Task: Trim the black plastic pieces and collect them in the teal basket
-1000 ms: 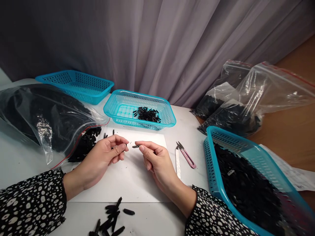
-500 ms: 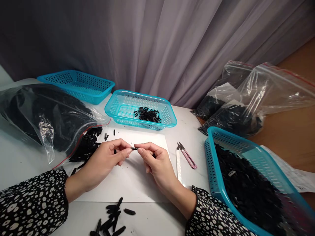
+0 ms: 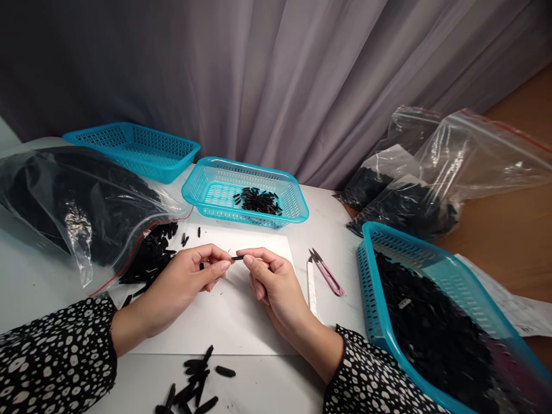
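Observation:
Over a white sheet (image 3: 241, 333), a small thin black piece (image 3: 237, 258) is pinched between the fingertips of both hands. My left hand (image 3: 190, 279) grips its left end, and another black piece shows between the curled fingers. My right hand (image 3: 271, 282) has the right end between thumb and forefinger. Loose black pieces (image 3: 150, 253) spill beside my left forearm, and several more (image 3: 196, 382) lie in front of the sheet. Behind my hands, a light blue basket (image 3: 245, 217) contains a small heap of black pieces (image 3: 259, 201).
Pink-handled thread snips (image 3: 328, 273) lie beside a white strip (image 3: 312, 290) on the right. A large blue basket (image 3: 379, 310) full of black pieces stands further right, with clear bags (image 3: 431, 184) behind. A bulging bag (image 3: 77, 201) and another blue basket (image 3: 159, 172) are at left.
The black piece now sits at a slight tilt, and my right hand's fingers have curled a little differently around it. The view has shifted very slightly.

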`<action>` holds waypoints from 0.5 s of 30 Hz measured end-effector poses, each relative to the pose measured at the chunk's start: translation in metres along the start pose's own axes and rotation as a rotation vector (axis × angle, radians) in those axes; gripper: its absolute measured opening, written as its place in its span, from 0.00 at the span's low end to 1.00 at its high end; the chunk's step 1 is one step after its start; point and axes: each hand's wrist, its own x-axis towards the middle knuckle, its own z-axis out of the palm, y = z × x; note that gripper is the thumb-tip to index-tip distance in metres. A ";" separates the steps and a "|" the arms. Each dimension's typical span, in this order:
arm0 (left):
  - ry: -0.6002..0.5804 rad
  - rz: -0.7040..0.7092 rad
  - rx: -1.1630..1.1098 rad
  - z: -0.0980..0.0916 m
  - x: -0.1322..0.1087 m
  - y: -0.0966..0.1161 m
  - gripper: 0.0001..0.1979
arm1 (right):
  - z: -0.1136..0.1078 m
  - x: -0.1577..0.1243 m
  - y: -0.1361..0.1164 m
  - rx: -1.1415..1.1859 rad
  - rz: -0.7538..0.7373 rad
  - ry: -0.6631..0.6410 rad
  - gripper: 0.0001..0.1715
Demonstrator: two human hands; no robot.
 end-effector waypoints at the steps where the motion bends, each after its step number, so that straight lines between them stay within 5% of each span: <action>1: 0.001 -0.009 -0.009 0.000 0.000 0.000 0.11 | 0.000 0.000 0.000 -0.016 -0.012 0.000 0.16; 15: 0.043 -0.152 -0.197 0.002 -0.005 0.011 0.09 | 0.006 -0.006 -0.006 -0.190 -0.193 0.022 0.11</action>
